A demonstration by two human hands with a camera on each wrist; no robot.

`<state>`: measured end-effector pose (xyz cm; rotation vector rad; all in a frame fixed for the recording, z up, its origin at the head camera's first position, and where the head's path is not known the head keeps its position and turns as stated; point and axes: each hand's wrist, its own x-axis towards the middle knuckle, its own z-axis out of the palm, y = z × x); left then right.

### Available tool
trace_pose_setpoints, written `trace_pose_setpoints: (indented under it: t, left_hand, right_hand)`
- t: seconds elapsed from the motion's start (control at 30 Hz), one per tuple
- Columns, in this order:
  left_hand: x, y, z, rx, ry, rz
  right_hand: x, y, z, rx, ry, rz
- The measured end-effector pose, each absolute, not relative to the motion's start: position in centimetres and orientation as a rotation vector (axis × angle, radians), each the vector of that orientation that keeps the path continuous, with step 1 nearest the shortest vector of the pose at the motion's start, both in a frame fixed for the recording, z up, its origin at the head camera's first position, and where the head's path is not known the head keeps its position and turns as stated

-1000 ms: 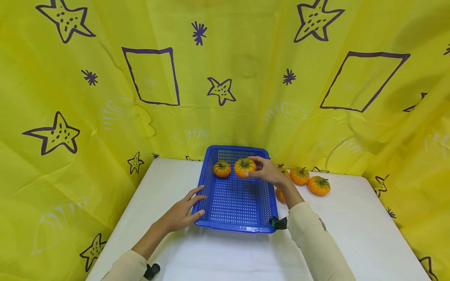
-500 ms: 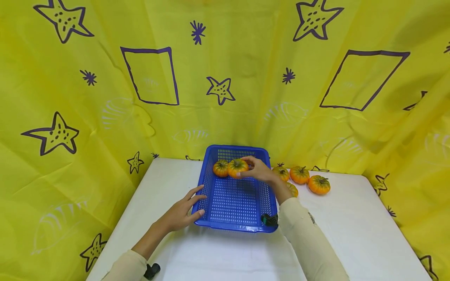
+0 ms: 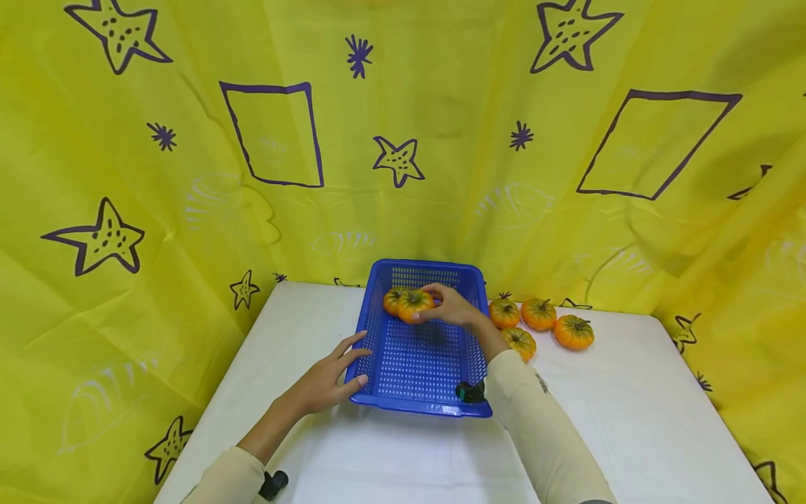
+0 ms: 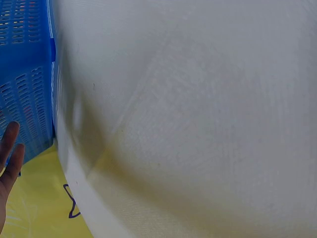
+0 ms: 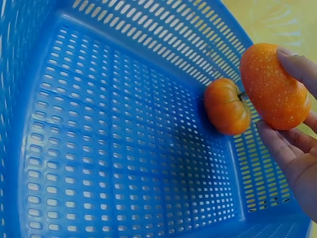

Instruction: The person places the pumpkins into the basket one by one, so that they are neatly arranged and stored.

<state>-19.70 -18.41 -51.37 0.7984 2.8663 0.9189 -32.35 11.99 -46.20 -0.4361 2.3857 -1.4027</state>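
In the head view, the blue rectangular perforated plastic basket (image 3: 412, 378) occupies the centre of the lower half of the frame; its upper rim lies near the yellow patterned curtain (image 3: 450, 77). The white covered tabletop (image 3: 378, 465) extends from the left rim to the slanting left table edge, and from the lower rim to the bottom of the frame. To the right of the basket, four orange, ribbed, pumpkin-shaped items (image 3: 574, 332) form a close group, the leftmost just beside the right rim; the white surface continues from them to the right table edge. Inside the basket, perforated floor spans the middle and lower part. One orange-green ribbed pumpkin (image 3: 392, 302) sits at the basket's upper left. The right hand (image 3: 448, 308) grips a second orange-green ribbed pumpkin (image 3: 415, 307) between thumb and fingers, raised above the floor and overlapping the first in view; contact between the two cannot be determined. The right forearm enters from the lower right and crosses the right rim. The left hand (image 3: 324, 385) holds nothing: its fingers are extended and spread at the left rim, with the forearm entering from the lower left. Whether its fingertips touch the wall cannot be determined.
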Motion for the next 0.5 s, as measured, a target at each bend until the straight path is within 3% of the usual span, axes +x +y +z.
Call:
trace_pose_setpoints:
  t: [0.5]
  left_hand:
    - [-19.8,-18.5,-51.3,0.819,2.86,0.909]
  right_hand:
    - [-32.5,10.4,-47.6,-0.427,2.377,-1.368]
